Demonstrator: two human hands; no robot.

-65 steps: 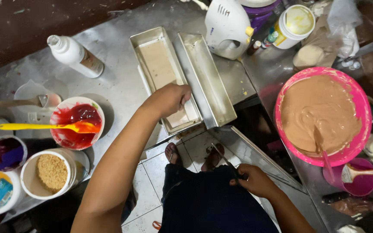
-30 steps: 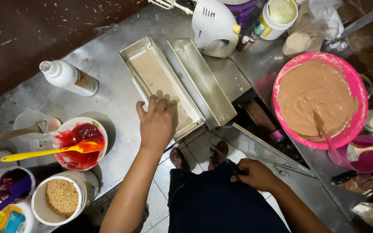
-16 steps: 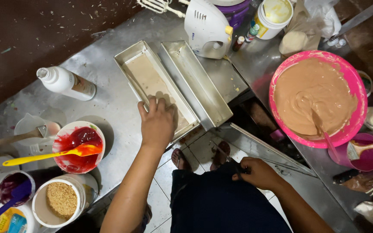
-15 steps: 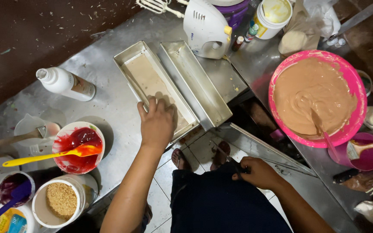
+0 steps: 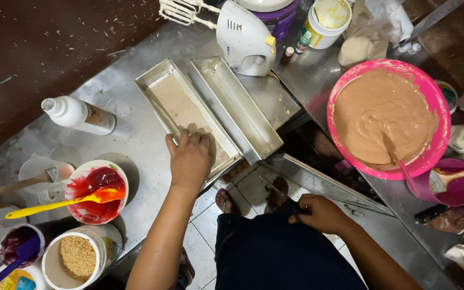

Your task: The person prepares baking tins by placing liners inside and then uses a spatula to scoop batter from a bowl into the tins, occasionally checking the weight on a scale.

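**Two pans out, only one lined**

Right of both hands, the pink bowl [image 5: 435, 99] holds brown batter, unpoured. Left hand [image 5: 190, 159] lies flat, fingers spread, pressing the lined pan [image 5: 183, 110]; the bare pan [image 5: 236, 107] sits just beside it. Right hand [image 5: 322, 213] pinches dark cloth at the lap.

Overhead view under soft, fairly even light. The steel surface [image 5: 135, 134] returns a dull sheen, brightest toward 12 o'clock around the white hand mixer [image 5: 245, 37], without harsh glare. The dark floor at 10 o'clock and the gap at 3 o'clock fall into deep shadow. The left hand [image 5: 190, 160] throws only a faint shadow on the lined loaf pan [image 5: 178, 102]. Focus is sharp at centre; wide-angle bending stretches the pink batter bowl [image 5: 439, 107] and the tubs at 8 o'clock. Colours are saturated, with slight grain in dark areas.
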